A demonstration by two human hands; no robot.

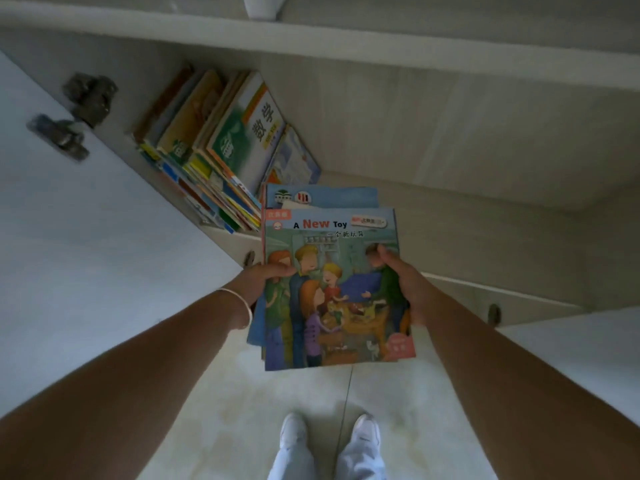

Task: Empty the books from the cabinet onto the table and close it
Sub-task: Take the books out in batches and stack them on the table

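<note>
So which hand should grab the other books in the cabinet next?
Probably left. Both hands grip the stack, but the left hand is nearer the leaning books than the right hand.

A small stack of thin picture books is held face up in front of the cabinet opening, its top cover titled "A New Toy" and showing a cartoon family at a table. At 11 o'clock from it, the remaining books lean together against the left wall inside the open cabinet. The cabinet door stands open at 9 o'clock.
</note>
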